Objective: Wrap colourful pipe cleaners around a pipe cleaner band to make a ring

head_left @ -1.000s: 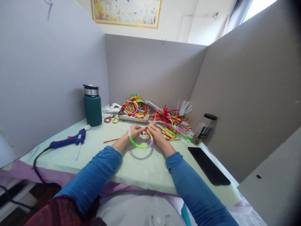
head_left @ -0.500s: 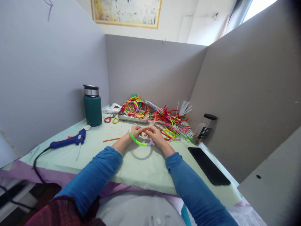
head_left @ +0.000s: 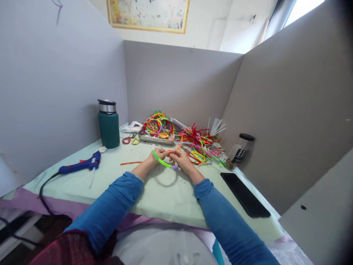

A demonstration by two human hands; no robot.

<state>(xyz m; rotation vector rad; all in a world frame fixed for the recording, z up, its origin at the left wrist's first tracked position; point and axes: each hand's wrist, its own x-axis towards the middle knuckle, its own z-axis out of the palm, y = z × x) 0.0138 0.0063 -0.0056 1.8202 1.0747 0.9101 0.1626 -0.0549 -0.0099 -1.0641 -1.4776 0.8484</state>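
My left hand [head_left: 157,156] and my right hand [head_left: 179,158] meet above the middle of the table, both closed with fingertips nearly touching. Between them they hold a ring wrapped in pipe cleaner [head_left: 162,162], bright green along the front with lilac and pale pink parts. An orange pipe cleaner [head_left: 181,141] sticks up from between the fingers, its lower part pinched at the ring's far side. The fingers hide most of that spot. Left of my left hand, a separate orange pipe cleaner [head_left: 130,163] lies flat on the table.
A metal tray [head_left: 156,139] of colourful rings stands behind my hands, beside a heap of pipe cleaners [head_left: 198,138]. To the left are a blue glue gun [head_left: 79,164] and a green bottle [head_left: 108,127]. A black phone [head_left: 245,194] and a clear bottle [head_left: 239,151] are right.
The ring has tilted slightly between my hands, its green front edge rising a little. The orange pipe cleaner's free end has shifted slightly. Both arms stay nearly in place.
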